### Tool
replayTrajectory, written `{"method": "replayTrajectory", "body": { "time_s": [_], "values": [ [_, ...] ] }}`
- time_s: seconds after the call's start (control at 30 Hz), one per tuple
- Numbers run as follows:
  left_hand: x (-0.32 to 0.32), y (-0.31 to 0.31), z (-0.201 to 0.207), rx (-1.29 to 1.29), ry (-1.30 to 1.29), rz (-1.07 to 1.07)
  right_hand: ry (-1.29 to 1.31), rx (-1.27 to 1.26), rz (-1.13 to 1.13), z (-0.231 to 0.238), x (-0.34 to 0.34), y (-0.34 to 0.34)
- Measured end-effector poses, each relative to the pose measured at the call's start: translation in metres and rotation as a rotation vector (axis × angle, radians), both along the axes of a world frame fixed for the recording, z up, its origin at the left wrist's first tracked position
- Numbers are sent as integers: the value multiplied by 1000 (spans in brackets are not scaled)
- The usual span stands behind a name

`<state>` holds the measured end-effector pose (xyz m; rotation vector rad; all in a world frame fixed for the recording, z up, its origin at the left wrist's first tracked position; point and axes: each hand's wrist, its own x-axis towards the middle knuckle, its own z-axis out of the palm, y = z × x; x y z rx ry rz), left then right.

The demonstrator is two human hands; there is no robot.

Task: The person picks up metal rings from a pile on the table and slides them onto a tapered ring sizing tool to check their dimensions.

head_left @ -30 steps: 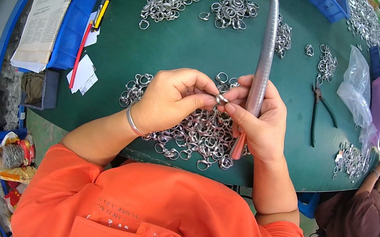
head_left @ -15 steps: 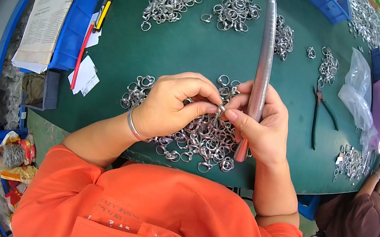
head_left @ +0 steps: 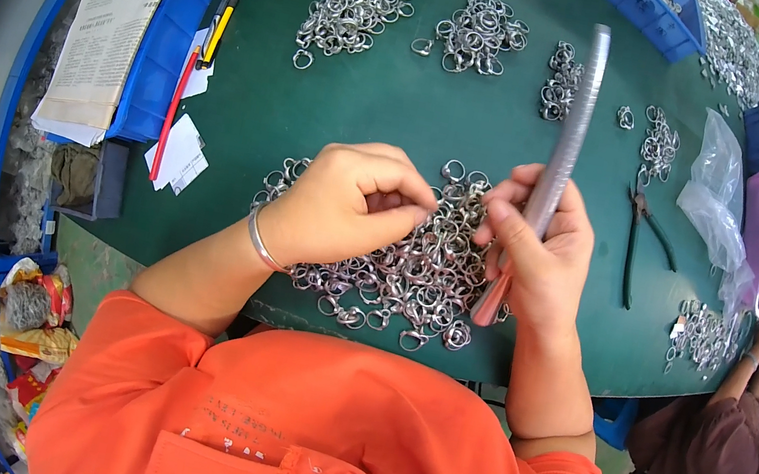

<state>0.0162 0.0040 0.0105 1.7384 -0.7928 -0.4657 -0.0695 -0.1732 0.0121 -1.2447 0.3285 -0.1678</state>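
In my right hand (head_left: 549, 282) is a long tapered metal ring mandrel (head_left: 578, 110), gripped near its lower reddish end and leaning up and slightly right. My left hand (head_left: 335, 204), with a bangle on the wrist, hovers over the left part of a big pile of silver-coloured rings (head_left: 417, 284). Its thumb and forefinger are pinched together, and whatever may be between them is hidden. A gap separates the two hands. No ring shows on the visible length of the mandrel.
Smaller ring piles (head_left: 353, 14) lie along the far side. Green-handled pliers (head_left: 639, 232) and a clear plastic bag (head_left: 717, 185) are at right. At left stand a blue bin (head_left: 171, 38) with newspaper and a red pen (head_left: 174, 114). Another person's arm (head_left: 747, 368) reaches in at the right.
My hands, which met at a small ring, have drawn apart. The right hand has shifted slightly right, and the mandrel's top now tilts further right. The left hand has barely moved.
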Motion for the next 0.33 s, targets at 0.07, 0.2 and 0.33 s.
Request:
{"method": "replayTrajectory", "body": {
  "time_s": [0.07,0.2,0.33],
  "values": [
    [1,4,0,51,-74,-71,-55,56,-75,1,1,-3],
    [-3,-1,11,-22,-256,-72,-100,130,-151,1,0,-12],
    [-12,5,38,-319,-575,-75,-108,124,-181,-1,1,-17]
  ]
}}
